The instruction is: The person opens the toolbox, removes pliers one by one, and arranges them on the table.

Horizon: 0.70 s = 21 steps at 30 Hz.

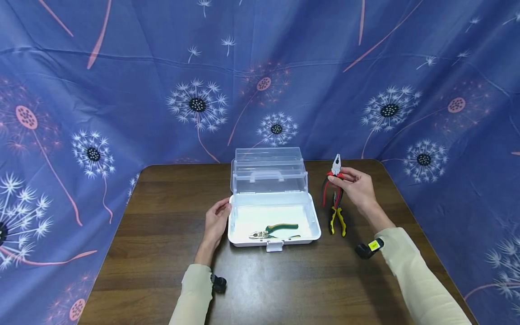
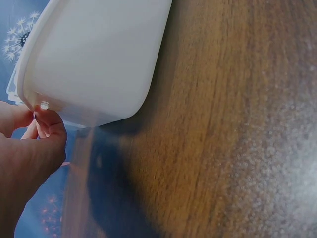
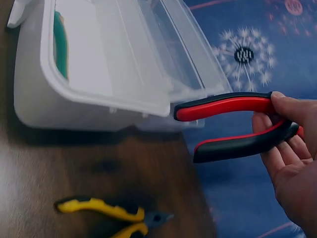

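Note:
My right hand (image 1: 358,188) holds a pair of combination pliers (image 1: 336,167) with red and black handles near their pivot, metal head pointing up and away. In the right wrist view the spread handles (image 3: 225,107) point toward the white toolbox (image 3: 74,106). Its clear lid and trays (image 1: 268,171) are raised at the back. Inside the box, near the front wall, lie green-handled pliers (image 1: 280,228). With thumb and fingertips my left hand (image 1: 216,222) pinches the box's left rim, toward the back corner.
Yellow and black handled needle-nose pliers (image 1: 337,219) lie on the wooden table (image 1: 170,216), right of the box and below the held pliers. A white latch (image 1: 275,246) hangs at the box's front. A blue dandelion-print cloth (image 1: 325,67) hangs behind the table and along its sides.

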Tool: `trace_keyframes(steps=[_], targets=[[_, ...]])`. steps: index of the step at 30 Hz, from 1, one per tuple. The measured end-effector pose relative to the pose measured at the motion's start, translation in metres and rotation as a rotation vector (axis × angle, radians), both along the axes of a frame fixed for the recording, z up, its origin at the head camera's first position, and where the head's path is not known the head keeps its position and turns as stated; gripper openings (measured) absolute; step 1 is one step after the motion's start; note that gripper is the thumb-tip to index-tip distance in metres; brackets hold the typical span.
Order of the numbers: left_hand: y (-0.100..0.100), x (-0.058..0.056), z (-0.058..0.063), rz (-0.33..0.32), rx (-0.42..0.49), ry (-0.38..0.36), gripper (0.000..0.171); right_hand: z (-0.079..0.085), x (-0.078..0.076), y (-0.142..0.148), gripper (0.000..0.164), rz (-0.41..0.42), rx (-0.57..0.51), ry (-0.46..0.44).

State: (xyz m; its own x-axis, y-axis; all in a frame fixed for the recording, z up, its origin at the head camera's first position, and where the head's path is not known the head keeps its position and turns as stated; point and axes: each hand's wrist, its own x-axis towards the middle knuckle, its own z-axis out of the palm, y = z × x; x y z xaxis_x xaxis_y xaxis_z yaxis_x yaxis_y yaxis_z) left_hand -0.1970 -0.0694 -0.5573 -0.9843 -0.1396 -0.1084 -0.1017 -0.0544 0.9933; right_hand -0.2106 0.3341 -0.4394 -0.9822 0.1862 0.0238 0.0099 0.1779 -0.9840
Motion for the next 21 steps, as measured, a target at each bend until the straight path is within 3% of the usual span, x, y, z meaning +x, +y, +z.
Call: trace_keyframes(steps=[3, 8, 15, 21], targets=[[-0.001, 0.000, -0.002, 0.001, 0.005, 0.002, 0.033, 0.001, 0.006, 0.008, 0.048, -0.013, -0.038, -0.046], [-0.001, 0.000, -0.003, 0.009, 0.014, 0.004, 0.032, 0.002, 0.017, 0.018, 0.051, -0.032, -0.007, -0.112], [0.000, 0.000, 0.000, 0.011, 0.001, -0.010, 0.031, -0.035, 0.023, 0.049, 0.056, -0.043, -0.022, -0.146], [0.000, 0.000, 0.000, 0.010, 0.007, -0.007, 0.032, -0.057, 0.027, 0.073, 0.058, -0.047, 0.027, -0.203]])
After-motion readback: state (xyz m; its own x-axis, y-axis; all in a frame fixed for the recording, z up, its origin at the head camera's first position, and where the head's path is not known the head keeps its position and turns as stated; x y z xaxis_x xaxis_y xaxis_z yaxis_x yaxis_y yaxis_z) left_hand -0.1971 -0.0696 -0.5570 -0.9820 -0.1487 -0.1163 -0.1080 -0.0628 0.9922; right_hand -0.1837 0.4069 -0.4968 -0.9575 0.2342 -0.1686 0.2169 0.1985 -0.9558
